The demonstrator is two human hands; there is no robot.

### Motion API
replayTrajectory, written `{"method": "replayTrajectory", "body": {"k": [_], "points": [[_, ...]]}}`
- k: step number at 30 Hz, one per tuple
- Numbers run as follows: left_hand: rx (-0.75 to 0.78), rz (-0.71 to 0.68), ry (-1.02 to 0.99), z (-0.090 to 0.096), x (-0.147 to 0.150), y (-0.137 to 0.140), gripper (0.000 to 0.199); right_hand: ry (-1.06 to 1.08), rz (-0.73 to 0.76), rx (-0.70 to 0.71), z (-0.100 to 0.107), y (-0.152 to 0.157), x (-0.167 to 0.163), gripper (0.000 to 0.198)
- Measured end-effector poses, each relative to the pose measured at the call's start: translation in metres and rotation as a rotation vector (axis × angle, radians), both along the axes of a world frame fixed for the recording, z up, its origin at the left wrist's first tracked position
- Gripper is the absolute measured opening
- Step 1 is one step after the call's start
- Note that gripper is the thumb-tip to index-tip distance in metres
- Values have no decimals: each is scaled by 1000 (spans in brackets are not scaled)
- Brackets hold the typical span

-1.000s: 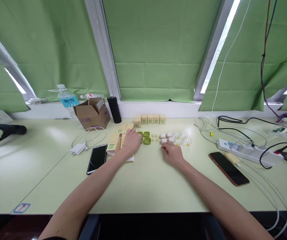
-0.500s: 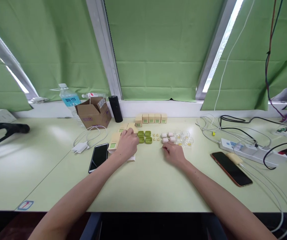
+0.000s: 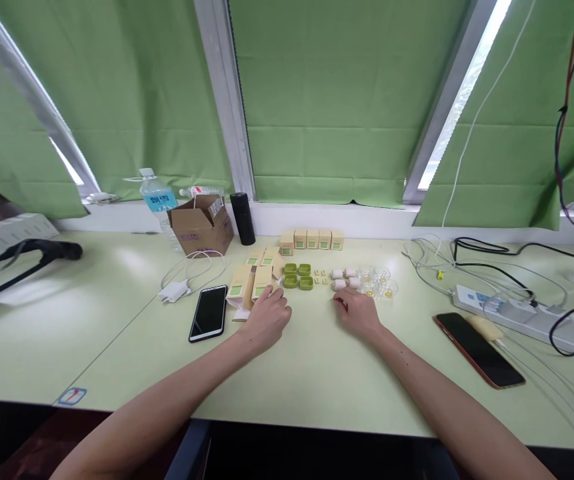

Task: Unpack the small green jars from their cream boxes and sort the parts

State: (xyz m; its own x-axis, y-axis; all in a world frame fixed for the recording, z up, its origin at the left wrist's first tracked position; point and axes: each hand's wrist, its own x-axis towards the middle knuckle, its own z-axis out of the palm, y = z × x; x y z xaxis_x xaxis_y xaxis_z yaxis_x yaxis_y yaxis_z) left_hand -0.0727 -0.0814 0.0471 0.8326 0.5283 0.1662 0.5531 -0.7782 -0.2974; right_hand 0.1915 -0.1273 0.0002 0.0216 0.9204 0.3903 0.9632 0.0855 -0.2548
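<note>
My left hand [image 3: 269,317] is beside the front right box [image 3: 263,283] of a small group of kraft-paper boxes. Its fingers are curled and their tips are hidden beneath, so what they hold, if anything, does not show. Another front box [image 3: 239,283] stands alongside with white flaps open toward me. My right hand [image 3: 357,313] rests on the table, fingers curled together with nothing visible in them. Just beyond it are white cylinders [image 3: 338,285] and clear round cups [image 3: 381,275]. Between the hands lie several green square trays [image 3: 306,283] and tiny yellowish pieces [image 3: 320,281].
A row of closed small boxes [image 3: 313,239] stands at the back. To the left are a phone [image 3: 209,312], a charger [image 3: 174,291], a carton [image 3: 201,230] and a black cylinder [image 3: 243,219]. A second phone [image 3: 481,349] and a power strip [image 3: 519,315] with cables lie right.
My left hand has come off the boxes toward me and slightly right, uncovering the front right box. My right hand stays by the white cylinders. The whole view has shifted a little.
</note>
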Motion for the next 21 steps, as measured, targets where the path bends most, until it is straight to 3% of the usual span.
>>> {"method": "replayTrajectory", "body": {"k": [8,12,16,19,21], "points": [[-71,47,-17,3,-1,-2,27,6,-7,5,0,0,-1,19],[-105,30,-86,14,0,5,26,8,-5,-3,1,-1,-2,20],[-73,94,-239,40,9,39,31,3,-12,-13,3,-1,-3,20],[-70,290,-255,60,21,81,33,3,-16,-14,3,-1,-4,20],[-182,420,-200,66,31,110,41,3,-21,-12,4,-1,-4,20]]}}
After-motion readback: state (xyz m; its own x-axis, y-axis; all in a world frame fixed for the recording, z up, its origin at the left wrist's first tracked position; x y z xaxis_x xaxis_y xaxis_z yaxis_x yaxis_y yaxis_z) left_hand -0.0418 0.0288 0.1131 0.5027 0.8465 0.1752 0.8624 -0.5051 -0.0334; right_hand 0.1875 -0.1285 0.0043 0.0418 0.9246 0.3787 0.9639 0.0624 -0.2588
